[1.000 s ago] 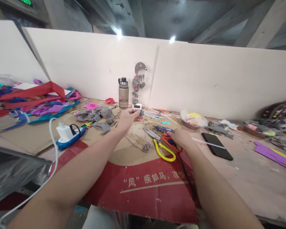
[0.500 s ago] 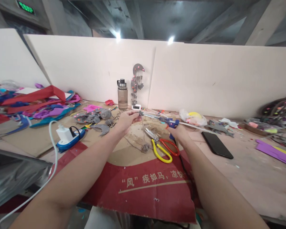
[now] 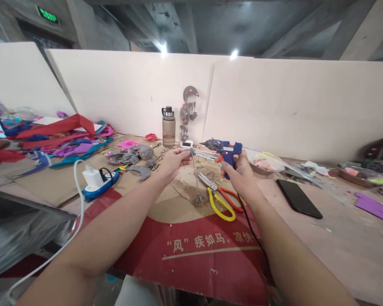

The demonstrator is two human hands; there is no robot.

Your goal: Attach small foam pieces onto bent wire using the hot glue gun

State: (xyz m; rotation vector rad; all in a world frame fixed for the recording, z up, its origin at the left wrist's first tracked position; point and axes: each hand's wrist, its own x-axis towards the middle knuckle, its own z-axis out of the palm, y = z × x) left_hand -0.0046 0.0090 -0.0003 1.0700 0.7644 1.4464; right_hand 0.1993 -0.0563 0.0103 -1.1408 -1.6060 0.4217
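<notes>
Between the fingertips of my left hand [image 3: 175,163] is a small grey felt piece [image 3: 192,151], with a strand of grey yarn hanging from it. The strand runs down toward a little tangle of yarn [image 3: 199,199] on the cardboard. My right hand [image 3: 241,172] grips a blue glue gun [image 3: 229,154] by its handle, raised above the cardboard, its nozzle pointing left toward the felt piece. Below lie scissors [image 3: 221,204] with one yellow and one red handle, blades apart. A black cord trails from the glue gun along my right forearm.
A water bottle [image 3: 169,129] and a small digital clock [image 3: 187,144] stand at the back. Left are grey yarn and felt pieces [image 3: 127,155], a blue power strip [image 3: 100,187] and coloured felt scraps [image 3: 60,136]. A black phone [image 3: 298,198] lies right. A moon-shaped hanging ornament [image 3: 190,91] is against the white panel.
My right hand has lifted the glue gun clear of the cardboard, its nozzle now nearer my left hand. My left hand still pinches the felt piece. The view has shifted slightly left.
</notes>
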